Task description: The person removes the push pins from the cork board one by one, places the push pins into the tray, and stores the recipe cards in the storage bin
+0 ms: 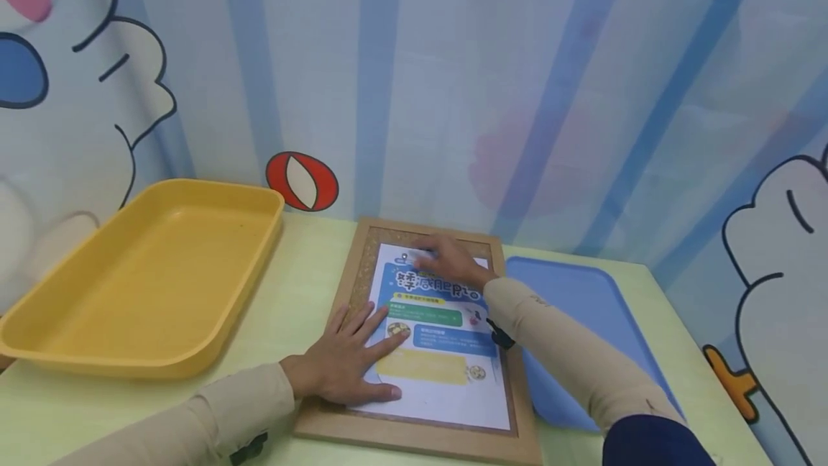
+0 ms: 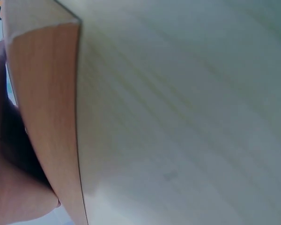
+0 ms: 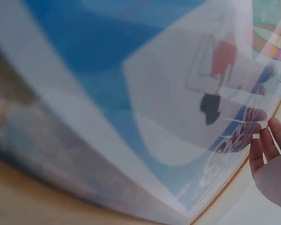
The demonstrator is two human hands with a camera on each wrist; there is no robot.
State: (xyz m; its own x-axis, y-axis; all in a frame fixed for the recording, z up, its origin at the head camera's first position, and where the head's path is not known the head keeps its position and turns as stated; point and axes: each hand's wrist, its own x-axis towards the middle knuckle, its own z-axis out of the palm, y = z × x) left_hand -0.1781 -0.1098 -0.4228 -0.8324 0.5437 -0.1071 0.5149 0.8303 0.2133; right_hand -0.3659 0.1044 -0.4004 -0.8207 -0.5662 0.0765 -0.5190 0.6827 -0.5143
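Observation:
A printed poster sheet (image 1: 440,401) lies on a cork board in a wooden frame (image 1: 414,444) on the table. My left hand (image 1: 346,369) rests flat with spread fingers over the frame's left side and the sheet. In the left wrist view, part of that hand (image 2: 18,192) shows beside the frame's wooden edge (image 2: 49,93). Near the sheet's top, my right hand (image 1: 449,261) reaches in from the right, thumb and forefinger apart. The right wrist view shows its fingertips (image 3: 267,143) at a glossy surface that mirrors them; I see nothing held between them.
A yellow tray (image 1: 259,272) stands left of the frame. A flat blue tray (image 1: 569,286) lies to the right, partly behind my right forearm. Behind the pale table (image 1: 304,250) hangs a striped cartoon backdrop (image 1: 440,92).

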